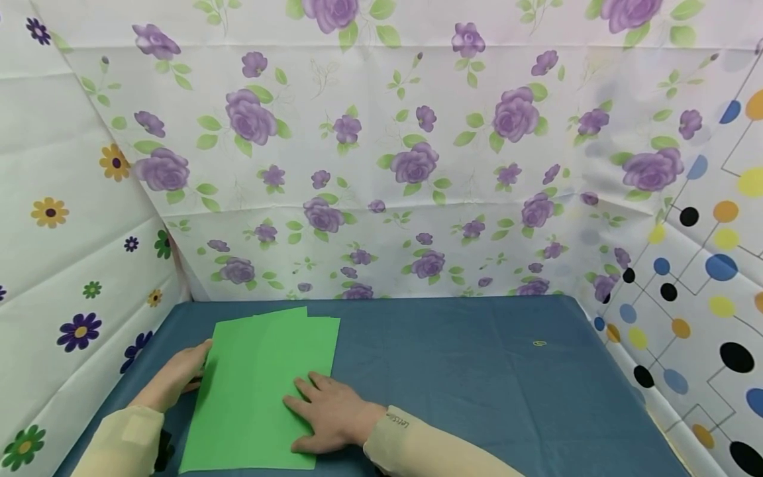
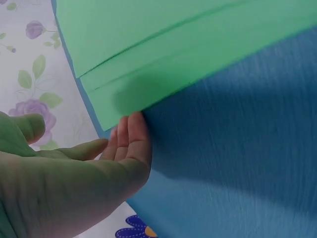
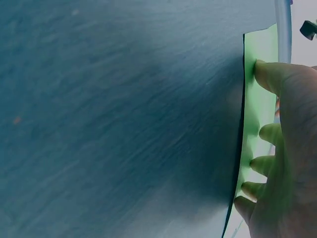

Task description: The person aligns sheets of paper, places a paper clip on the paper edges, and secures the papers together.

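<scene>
Several green paper sheets (image 1: pixel 250 391) lie in a loose stack at the left of the table. Their edges are out of line, with one corner poking up at the far end; stepped layers show in the left wrist view. My left hand (image 1: pixel 179 374) is at the stack's left edge, its fingertips (image 2: pixel 136 124) touching the paper's rim. Spread out over the right part of the stack, my right hand (image 1: pixel 334 411) rests on the top sheet. Its fingers and thumb press the paper near the right edge, as the right wrist view also shows.
A blue cloth (image 1: pixel 453 391) covers the table. Far to the right lies a small yellow paper clip (image 1: pixel 539 344). Patterned curtains stand on three sides: purple roses (image 1: pixel 417 162) at the back, daisies (image 1: pixel 80 331) at left, coloured dots (image 1: pixel 721 267) at right.
</scene>
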A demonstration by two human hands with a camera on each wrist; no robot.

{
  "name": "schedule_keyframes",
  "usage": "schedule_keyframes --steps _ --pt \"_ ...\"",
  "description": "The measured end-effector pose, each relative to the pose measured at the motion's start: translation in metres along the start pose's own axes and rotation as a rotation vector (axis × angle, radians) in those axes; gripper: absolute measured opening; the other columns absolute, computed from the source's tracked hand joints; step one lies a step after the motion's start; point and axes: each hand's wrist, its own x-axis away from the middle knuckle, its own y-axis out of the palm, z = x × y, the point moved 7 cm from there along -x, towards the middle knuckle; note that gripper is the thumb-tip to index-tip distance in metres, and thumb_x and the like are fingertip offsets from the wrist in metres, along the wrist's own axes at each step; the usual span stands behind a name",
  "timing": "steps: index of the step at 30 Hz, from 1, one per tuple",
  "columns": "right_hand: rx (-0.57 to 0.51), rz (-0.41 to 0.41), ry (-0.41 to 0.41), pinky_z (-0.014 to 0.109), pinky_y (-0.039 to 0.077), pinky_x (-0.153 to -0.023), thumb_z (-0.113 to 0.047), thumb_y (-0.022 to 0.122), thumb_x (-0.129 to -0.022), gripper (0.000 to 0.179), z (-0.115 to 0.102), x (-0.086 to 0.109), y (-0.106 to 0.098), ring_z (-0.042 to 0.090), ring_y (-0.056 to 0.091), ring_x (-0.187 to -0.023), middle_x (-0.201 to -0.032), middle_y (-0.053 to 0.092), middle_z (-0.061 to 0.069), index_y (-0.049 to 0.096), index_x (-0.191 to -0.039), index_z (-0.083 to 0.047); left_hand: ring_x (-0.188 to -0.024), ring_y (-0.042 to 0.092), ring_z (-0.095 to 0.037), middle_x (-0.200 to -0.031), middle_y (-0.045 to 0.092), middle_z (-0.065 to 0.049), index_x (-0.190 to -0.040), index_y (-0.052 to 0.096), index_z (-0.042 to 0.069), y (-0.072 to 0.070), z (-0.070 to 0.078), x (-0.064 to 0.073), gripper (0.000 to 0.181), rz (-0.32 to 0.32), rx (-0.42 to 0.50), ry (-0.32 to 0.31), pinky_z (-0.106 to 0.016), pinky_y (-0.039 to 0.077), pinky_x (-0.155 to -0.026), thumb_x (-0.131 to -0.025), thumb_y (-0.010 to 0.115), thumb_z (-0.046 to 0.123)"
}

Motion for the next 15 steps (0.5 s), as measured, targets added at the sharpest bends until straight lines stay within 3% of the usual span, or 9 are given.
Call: schedule_keyframes --steps 5,9,15 --pt "-0.019 -0.01 0.006 0.045 0.021 -0.125 -0.075 0.036 -0.099 0.079 0.006 0.005 0.0 0.022 0.01 -0.156 -0.171 0.01 -0.004 0.012 -0.164 -0.039 -0.14 0.026 -0.058 -0.157 0.011 -0.043 -0.154 -0.003 -0.018 0.009 0.006 0.0 0.096 0.0 0.043 -0.002 -0.054 0.045 -0.107 -0.107 0.021 0.061" --pt "-0.035 -0.012 0.014 0.055 0.022 -0.123 -0.076 0.035 -0.098 0.078 0.012 0.011 0.001 0.022 0.01 -0.156 -0.171 0.009 -0.005 0.012 -0.164 -0.041 -0.142 0.019 -0.058 -0.158 0.01 -0.042 -0.154 -0.002 -0.018 0.017 0.01 -0.003 0.096 -0.007 0.047 -0.008 -0.056 0.04 -0.111 -0.107 0.022 0.062" --pt "-0.073 -0.005 0.012 0.058 0.022 -0.122 -0.075 0.037 -0.098 0.078 0.02 0.025 0.004 0.023 0.009 -0.156 -0.171 0.009 -0.005 0.013 -0.164 -0.04 -0.142 0.02 -0.058 -0.157 0.013 -0.043 -0.155 0.0 -0.019 0.031 0.021 -0.003 0.094 -0.019 0.063 0.03 -0.058 0.036 -0.113 -0.108 0.023 0.06"
